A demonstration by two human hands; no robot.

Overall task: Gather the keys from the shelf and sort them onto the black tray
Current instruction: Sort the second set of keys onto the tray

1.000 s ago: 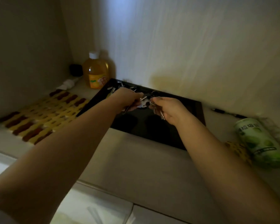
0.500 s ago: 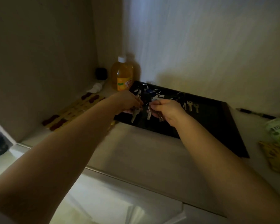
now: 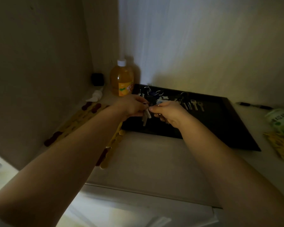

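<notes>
A black tray [image 3: 223, 128] lies on the dim shelf against the back wall. Both my hands hover over its left half. My left hand [image 3: 131, 106] pinches a bunch of silver keys [image 3: 146, 116] that hang down from its fingers. My right hand [image 3: 168, 112] is closed on more of the same key bunch, fingertips almost touching the left hand. A row of loose silver keys [image 3: 193, 104] lies on the tray behind my right hand. Key rings with a blue tag [image 3: 153, 94] lie at the tray's back left.
An orange drink bottle [image 3: 121, 79] stands at the tray's back left corner, a small black object [image 3: 97, 79] and a white scrap [image 3: 95, 96] beside it. A mat of yellow and dark red sticks [image 3: 82, 122] lies left. A green can [image 3: 280, 121], yellow item [image 3: 280, 145] and pen [image 3: 254, 105] sit right.
The view has swung left, so the tray now sits further right in the frame. My hands stay together over the tray, working the key bunch, with the hanging keys now more exposed.
</notes>
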